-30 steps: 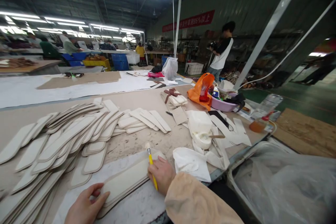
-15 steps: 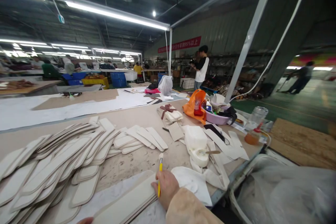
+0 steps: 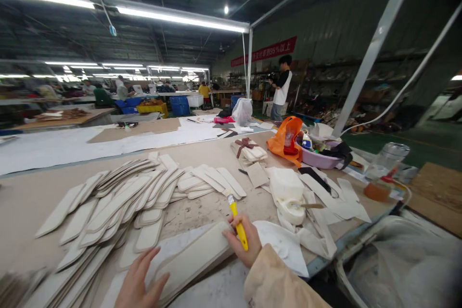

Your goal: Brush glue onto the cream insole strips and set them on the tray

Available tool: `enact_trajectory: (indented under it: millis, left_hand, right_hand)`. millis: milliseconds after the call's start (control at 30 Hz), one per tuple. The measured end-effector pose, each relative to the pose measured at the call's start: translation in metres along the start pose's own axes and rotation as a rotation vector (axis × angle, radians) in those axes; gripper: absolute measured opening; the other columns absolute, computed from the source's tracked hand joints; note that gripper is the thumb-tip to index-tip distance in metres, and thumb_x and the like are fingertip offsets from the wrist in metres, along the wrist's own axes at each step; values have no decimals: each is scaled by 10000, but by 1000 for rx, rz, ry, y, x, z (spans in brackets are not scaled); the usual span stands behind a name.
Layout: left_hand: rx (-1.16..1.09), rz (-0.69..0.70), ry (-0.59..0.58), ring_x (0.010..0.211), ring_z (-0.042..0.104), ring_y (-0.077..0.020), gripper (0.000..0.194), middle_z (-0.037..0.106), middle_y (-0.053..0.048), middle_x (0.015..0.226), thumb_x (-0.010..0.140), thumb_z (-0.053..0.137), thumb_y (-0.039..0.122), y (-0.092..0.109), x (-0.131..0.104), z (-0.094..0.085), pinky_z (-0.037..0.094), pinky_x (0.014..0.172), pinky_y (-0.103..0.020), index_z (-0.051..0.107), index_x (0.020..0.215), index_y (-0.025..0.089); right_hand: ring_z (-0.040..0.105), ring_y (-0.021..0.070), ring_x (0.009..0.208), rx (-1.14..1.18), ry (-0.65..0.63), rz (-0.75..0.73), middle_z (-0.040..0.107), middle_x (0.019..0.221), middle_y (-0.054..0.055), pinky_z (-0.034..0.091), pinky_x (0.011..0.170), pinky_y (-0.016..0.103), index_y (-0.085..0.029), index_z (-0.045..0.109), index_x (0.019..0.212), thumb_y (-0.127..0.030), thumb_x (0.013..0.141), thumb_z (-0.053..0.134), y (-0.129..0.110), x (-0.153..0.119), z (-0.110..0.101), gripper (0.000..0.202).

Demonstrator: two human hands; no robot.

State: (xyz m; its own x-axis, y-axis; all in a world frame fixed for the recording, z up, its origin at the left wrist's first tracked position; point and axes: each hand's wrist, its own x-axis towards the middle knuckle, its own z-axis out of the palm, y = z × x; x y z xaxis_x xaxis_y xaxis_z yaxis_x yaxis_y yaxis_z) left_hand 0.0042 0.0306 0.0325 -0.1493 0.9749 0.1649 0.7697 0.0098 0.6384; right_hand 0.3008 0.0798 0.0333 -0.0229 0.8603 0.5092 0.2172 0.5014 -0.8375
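My right hand is closed on a yellow-handled paintbrush, its pale bristles pointing away from me. The same hand's fingers are at the far right end of a small stack of long, off-white round-ended strips. My left hand is open, fingers spread, beside the near left end of that stack; whether it touches the strips I cannot tell. Many similar strips lie fanned in overlapping rows on the left. To the right stands a white plastic container with a stick lying across its opening.
Beyond the container are an orange bag and a purple basin of odds and ends. A tied bundle of strips lies mid-table. A bottle of amber liquid sits by the right edge. A person stands in the background.
My left hand has come further into view with its fingers spread. The brush, in my right hand, now leans the other way, its handle slanting down to the right. The view has turned left.
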Motion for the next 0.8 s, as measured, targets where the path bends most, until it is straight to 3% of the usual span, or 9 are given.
enact_trajectory:
  millis: [67, 133, 233, 300, 367, 500, 633, 800]
  left_hand:
    - [-42, 39, -83, 1273, 437, -303, 639, 528, -134, 1335, 678, 610, 495, 32, 3, -8, 305, 1094, -458, 547, 1221, 165]
    - [-112, 74, -207, 1239, 472, -299, 605, 556, -110, 1313, 688, 636, 455, 62, 7, -11, 334, 1070, -432, 556, 1226, 191]
    - [-174, 115, -433, 894, 618, -247, 300, 702, -58, 928, 721, 623, 388, 93, 11, -4, 476, 818, -326, 680, 935, 187]
    - [-219, 66, -515, 661, 570, -188, 226, 643, -5, 667, 738, 601, 395, 102, 8, 6, 444, 611, -264, 651, 713, 176]
    - [-352, -42, -552, 612, 541, -169, 277, 619, 10, 628, 730, 608, 445, 107, 1, 17, 410, 553, -246, 625, 680, 173]
    - [-714, -289, -590, 693, 592, -205, 415, 677, -17, 718, 652, 681, 536, 116, -23, 38, 453, 605, -271, 662, 828, 161]
    - [-882, -430, -580, 660, 600, -198, 452, 688, -39, 709, 611, 755, 509, 128, -44, 51, 459, 611, -284, 684, 855, 135]
    - [-1230, -606, -677, 837, 657, -261, 531, 716, -113, 904, 742, 630, 560, 144, -65, 51, 503, 767, -361, 667, 1046, 125]
  right_hand:
    - [533, 119, 641, 142, -17, 52, 592, 994, 19, 467, 602, 259, -247, 359, 881, -244, 792, 606, -16, 6, -2, 263]
    - [539, 120, 654, 237, -45, 76, 589, 1001, 19, 474, 599, 260, -253, 350, 889, -251, 794, 625, -27, 9, -5, 291]
    - [557, 135, 723, 287, -64, 70, 595, 962, 10, 479, 645, 269, -253, 363, 884, -236, 789, 647, -34, 12, -10, 300]
    - [556, 134, 728, 294, -38, 73, 600, 936, 2, 472, 643, 260, -250, 377, 879, -240, 791, 652, -32, 12, -13, 290]
    - [548, 122, 690, 314, -2, 102, 604, 919, -5, 460, 607, 241, -246, 385, 876, -258, 785, 668, -28, 13, -16, 297]
    - [504, 94, 598, 362, 53, 159, 599, 833, -33, 432, 559, 213, -238, 397, 856, -294, 750, 713, -19, 14, -21, 338]
    - [465, 82, 557, 353, 65, 198, 579, 782, -49, 394, 527, 197, -230, 408, 832, -307, 733, 718, -17, 13, -24, 334]
    - [437, 79, 531, 309, 70, 223, 549, 757, -55, 365, 497, 194, -229, 422, 835, -346, 724, 712, -18, 12, -33, 331]
